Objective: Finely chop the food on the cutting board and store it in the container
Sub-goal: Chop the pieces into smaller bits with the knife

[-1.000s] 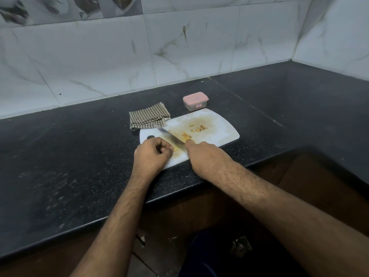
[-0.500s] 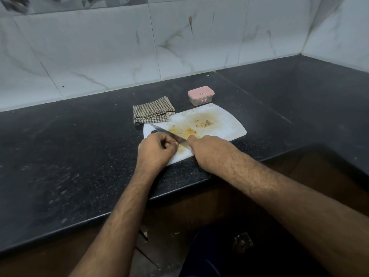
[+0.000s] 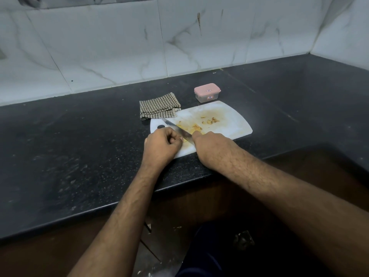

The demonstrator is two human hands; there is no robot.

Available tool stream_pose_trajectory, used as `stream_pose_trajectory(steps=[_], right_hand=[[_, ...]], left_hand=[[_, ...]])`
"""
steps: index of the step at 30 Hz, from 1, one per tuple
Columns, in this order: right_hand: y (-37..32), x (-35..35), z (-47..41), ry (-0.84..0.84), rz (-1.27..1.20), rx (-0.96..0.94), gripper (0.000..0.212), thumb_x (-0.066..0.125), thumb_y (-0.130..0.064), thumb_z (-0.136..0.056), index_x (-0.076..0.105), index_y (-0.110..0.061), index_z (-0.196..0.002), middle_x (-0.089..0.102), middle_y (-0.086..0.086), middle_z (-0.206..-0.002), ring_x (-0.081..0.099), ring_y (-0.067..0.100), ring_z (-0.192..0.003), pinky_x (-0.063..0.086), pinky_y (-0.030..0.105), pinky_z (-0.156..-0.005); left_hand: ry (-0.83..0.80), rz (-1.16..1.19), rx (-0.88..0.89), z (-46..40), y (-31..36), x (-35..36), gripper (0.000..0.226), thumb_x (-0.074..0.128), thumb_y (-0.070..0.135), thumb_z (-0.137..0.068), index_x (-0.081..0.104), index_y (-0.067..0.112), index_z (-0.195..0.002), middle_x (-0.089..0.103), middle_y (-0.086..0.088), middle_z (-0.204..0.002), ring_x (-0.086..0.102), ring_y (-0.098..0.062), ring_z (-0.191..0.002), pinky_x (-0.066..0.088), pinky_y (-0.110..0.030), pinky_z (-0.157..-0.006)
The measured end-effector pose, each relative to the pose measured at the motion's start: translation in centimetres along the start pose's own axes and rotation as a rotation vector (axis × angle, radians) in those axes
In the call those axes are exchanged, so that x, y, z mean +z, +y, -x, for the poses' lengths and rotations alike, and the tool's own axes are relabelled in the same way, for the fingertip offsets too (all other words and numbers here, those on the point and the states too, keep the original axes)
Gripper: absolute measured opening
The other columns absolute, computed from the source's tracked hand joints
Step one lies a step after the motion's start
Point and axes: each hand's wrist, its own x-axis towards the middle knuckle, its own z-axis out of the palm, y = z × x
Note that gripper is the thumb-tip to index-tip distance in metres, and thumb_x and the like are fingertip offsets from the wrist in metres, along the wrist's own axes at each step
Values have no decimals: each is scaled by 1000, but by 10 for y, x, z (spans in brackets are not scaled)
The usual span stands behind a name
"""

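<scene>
Black counter (image 3: 79, 156) fills the view, white tiled wall (image 3: 119, 47) at the far side. On it the white cutting board (image 3: 229, 124), stained yellow. Right hand (image 3: 211, 148) wraps the knife handle, index finger along the top; the knife (image 3: 175, 128) angles far-left across the board. Left hand (image 3: 161, 144), fingers curled, pins food at the board's near-left end beside the blade. Checked cloth (image 3: 158, 106) just far-left of the board. Pink-lidded container (image 3: 207, 92), lid on, just beyond the far edge. Yellow food pieces (image 3: 209, 121) scattered mid-board.
</scene>
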Motion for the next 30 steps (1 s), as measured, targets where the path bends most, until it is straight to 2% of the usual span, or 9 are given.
stream_pose_trajectory(steps=[6, 12, 16, 21, 25, 30], right_hand=[[12, 11, 1, 33, -111, 27, 28, 42, -15, -104, 38, -17, -132, 43, 1, -80, 52, 20, -78, 42, 36, -66], [15, 12, -1, 38, -92, 7, 24, 44, -18, -105, 39, -18, -128, 46, 1, -80, 51, 18, -73, 43, 36, -65], [14, 9, -2, 29, -62, 2, 22, 43, -16, -104, 40, -17, -126, 44, 1, -78, 44, 14, -66, 41, 35, -63], [11, 3, -4, -6, 2, -16, 21, 43, -16, -105, 40, -15, -126, 42, 1, -78, 42, 13, -66, 40, 35, -64], [10, 3, -6, -25, 20, -21, 23, 44, -16, -105, 41, -14, -127, 41, 1, -79, 42, 13, -67, 42, 35, -66], [3, -3, -7, -63, 42, 0, 34, 49, -8, -100, 40, -13, -132, 41, 1, -82, 49, 20, -82, 42, 36, -70]], left_hand=[[6, 13, -2, -1, 1, -1, 17, 80, 27, -85, 70, 25, -71, 67, 11, -64, 60, -6, -62, 58, -40, -81], [5, 37, -13, -2, 2, -1, 18, 82, 24, -85, 71, 23, -71, 68, 9, -66, 60, -6, -64, 58, -35, -75], [5, 31, -4, -2, 1, 0, 19, 79, 24, -86, 70, 23, -69, 67, 10, -65, 61, -6, -64, 59, -37, -78], [0, 4, 14, -3, -2, 2, 17, 76, 29, -86, 69, 23, -71, 68, 10, -67, 65, -12, -69, 58, -46, -84], [-5, 3, 21, -4, -2, 2, 17, 76, 30, -86, 69, 24, -72, 68, 9, -67, 65, -11, -69, 59, -46, -83], [-10, 9, 8, -3, -2, 2, 16, 75, 29, -85, 71, 26, -70, 68, 14, -65, 64, -8, -66, 59, -47, -85]])
